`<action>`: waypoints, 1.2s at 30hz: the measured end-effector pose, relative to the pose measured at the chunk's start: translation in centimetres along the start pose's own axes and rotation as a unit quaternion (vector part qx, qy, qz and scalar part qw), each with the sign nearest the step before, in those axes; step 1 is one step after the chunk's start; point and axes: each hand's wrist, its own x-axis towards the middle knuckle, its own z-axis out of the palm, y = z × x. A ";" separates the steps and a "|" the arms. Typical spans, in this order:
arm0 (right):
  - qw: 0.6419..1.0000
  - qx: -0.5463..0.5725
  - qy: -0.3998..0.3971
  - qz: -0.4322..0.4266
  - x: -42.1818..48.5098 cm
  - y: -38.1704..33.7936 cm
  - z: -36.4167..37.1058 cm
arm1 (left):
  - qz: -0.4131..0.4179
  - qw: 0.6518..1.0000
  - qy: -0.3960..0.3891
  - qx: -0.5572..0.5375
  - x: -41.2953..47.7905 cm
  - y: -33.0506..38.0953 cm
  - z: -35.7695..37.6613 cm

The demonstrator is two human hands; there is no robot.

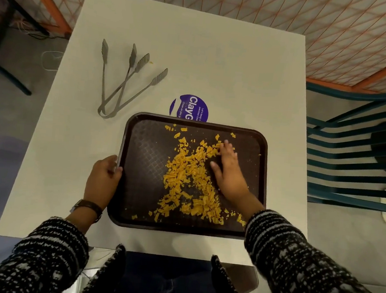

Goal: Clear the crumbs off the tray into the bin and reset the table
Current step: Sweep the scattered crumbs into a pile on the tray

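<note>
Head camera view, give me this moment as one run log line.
crumbs: scattered on tray | left hand: grips tray rim | right hand: flat among crumbs | tongs: on table, untouched | bin: not in view

A single wide-angle view comes from the person's head, placed over the near edge of the white table [217, 55] and facing steeply down, almost straight onto the dark tray [144, 165]. The tray sits close, slightly below the middle of the picture. Beyond the tray the view reaches the far table edge and an orange mesh fence [335, 30]. Left of the tray it takes in grey floor [8, 74], and right of it a teal chair [348, 158]. Nearer than the tray, patterned sleeves [304, 270] and dark trousers [165, 280] fill the bottom edge.
</note>
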 end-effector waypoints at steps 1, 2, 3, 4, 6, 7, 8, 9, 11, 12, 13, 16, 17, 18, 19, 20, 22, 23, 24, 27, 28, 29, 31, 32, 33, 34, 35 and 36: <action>1.000 -0.016 0.009 0.003 0.8 0.6 -0.6 | 0.008 1.000 -0.016 0.009 0.0 0.1 0.0; 0.999 -0.029 0.013 0.011 1.6 1.3 -1.0 | 0.012 1.000 -0.021 0.013 0.0 0.2 0.1; 0.999 -0.038 0.013 0.019 2.2 1.8 -1.3 | 0.009 1.000 -0.020 0.019 -0.1 0.4 0.2; 0.999 -0.046 0.008 0.027 2.7 2.3 -1.3 | 0.011 1.000 -0.013 0.018 -0.2 0.4 0.3; 0.997 -0.070 -0.006 0.036 3.2 2.7 -0.9 | 0.009 1.000 -0.007 0.004 -0.4 0.5 0.3; 0.996 -0.087 -0.007 0.036 3.4 2.7 -0.6 | 0.007 1.000 -0.004 -0.004 -0.6 0.6 0.2; 0.994 -0.100 -0.004 0.033 3.5 2.6 -0.2 | 0.012 1.000 0.001 -0.008 -0.6 0.5 0.2; 0.994 -0.105 -0.001 0.028 3.5 2.3 0.1 | 0.015 1.000 0.003 -0.002 -0.8 0.6 0.1; 0.995 -0.099 -0.006 -0.001 3.1 1.3 1.2 | 0.023 1.000 0.007 0.017 -1.2 0.5 0.1; 0.996 -0.091 -0.013 -0.022 2.6 0.6 1.9 | 0.027 0.999 0.011 0.019 -1.4 0.5 0.1; 0.996 -0.080 -0.022 -0.041 2.1 -0.2 2.6 | 0.024 0.999 0.013 0.017 -1.5 0.6 0.1; 0.994 -0.046 -0.059 -0.079 0.4 -2.3 4.6 | 0.011 1.000 0.020 -0.003 -1.9 1.0 0.2; 0.993 -0.035 -0.071 -0.088 -0.1 -2.9 5.0 | -0.005 1.000 0.021 -0.008 -2.0 1.1 0.2; 0.992 -0.020 -0.081 -0.094 -0.4 -3.2 5.2 | -0.020 0.999 0.022 -0.014 -2.0 1.0 0.3; 0.992 0.001 -0.089 -0.093 -0.7 -3.5 5.1 | -0.036 0.999 0.021 -0.017 -2.1 1.0 0.3; 0.992 0.025 -0.093 -0.086 -0.9 -3.6 4.9 | -0.044 0.999 0.019 -0.017 -2.1 0.9 0.3; 0.993 0.048 -0.080 -0.078 -0.9 -3.4 3.8 | -0.050 0.998 0.019 -0.013 -2.2 1.0 0.3; 0.994 0.040 -0.057 -0.079 -0.6 -3.0 3.3 | -0.051 0.998 0.021 -0.010 -2.2 1.1 0.3; 0.996 0.023 -0.030 -0.075 0.0 -2.3 2.8 | -0.051 0.998 0.024 -0.009 -2.2 1.1 0.2; 1.000 -0.008 0.017 -0.015 2.3 -0.2 1.5 | -0.053 0.998 0.033 -0.010 -2.5 1.2 0.3; 1.000 -0.009 0.021 0.004 2.9 0.3 1.4 | -0.052 0.998 0.035 -0.011 -2.6 1.2 0.3; 1.000 -0.013 0.021 0.015 3.3 0.6 1.2 | -0.051 0.998 0.036 -0.011 -2.8 1.2 0.3; 0.999 -0.034 0.018 0.016 3.7 0.9 1.4 | -0.052 0.998 0.039 -0.010 -2.9 1.1 0.3; 0.999 -0.043 0.018 0.010 3.8 0.9 1.6 | -0.055 0.998 0.040 -0.009 -3.0 1.1 0.3; 0.999 -0.047 0.016 -0.002 3.8 0.6 1.8 | -0.058 0.997 0.041 -0.009 -3.0 1.1 0.3; 0.999 -0.044 0.013 -0.018 3.8 0.3 2.1 | -0.059 0.997 0.040 -0.009 -3.1 1.1 0.2; 0.999 -0.035 0.005 -0.039 3.8 -0.2 2.3 | -0.059 0.997 0.039 -0.011 -3.1 1.1 0.2; 0.998 -0.024 -0.007 -0.057 3.8 -0.8 2.7 | -0.058 0.997 0.038 -0.013 -3.2 1.2 0.1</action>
